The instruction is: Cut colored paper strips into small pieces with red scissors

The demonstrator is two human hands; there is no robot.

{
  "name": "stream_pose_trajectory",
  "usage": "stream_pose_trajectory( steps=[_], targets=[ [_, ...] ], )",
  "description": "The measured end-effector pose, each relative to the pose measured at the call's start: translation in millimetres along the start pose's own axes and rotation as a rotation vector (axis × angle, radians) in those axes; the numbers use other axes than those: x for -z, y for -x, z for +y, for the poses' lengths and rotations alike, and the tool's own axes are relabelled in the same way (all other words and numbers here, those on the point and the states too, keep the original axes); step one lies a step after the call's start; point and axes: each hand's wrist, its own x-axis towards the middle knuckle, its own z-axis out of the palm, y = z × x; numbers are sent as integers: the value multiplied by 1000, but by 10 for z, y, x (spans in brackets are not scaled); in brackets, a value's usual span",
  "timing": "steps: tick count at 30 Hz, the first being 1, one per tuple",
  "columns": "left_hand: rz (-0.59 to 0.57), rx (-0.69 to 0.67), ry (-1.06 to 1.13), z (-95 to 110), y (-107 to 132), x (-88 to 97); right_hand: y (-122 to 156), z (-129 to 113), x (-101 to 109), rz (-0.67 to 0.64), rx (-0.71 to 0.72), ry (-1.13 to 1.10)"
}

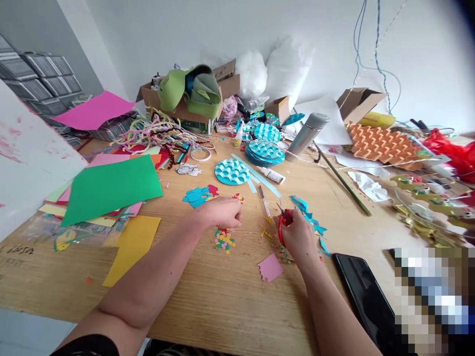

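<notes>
Small red-handled scissors [282, 220] are gripped in the right hand [297, 236], just above the grained wooden table [222, 296]. The short metal blades are pointed away and slightly leftward, along a near-to-far axis. Whether the blades are parted cannot be made out. The left hand [219, 211] is held loosely curled, fingertips bunched above tiny round paper dots [224, 240]; anything pinched is hidden. A scallop-edged pink scrap [270, 267] is laid nearby.

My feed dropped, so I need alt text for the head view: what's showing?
The right hand grips red-handled scissors over a wooden table, while the left hand rests beside a heap of small coloured paper bits. A blue paper fish and green sheet lie farther left.
</notes>
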Motion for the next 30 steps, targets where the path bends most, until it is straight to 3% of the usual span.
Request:
stream_pose_trajectory(
  steps=[6,11,20,25,30],
  targets=[
    [-2,-29,-20,54,-18,-71,26,-33,-52,-87,43,68],
    [69,-15,28,64,-42,-99,29,-38,-56,-114,47,8],
    [380,-34,341,161,-141,-196,88,-116,71,-206,158,-380],
    [374,-126,509,287,-144,-237,168,-259,151,-278,201,-698],
    [331,-143,658,311,-151,-240,185,-342,215,-286,130,-784]
  ],
)
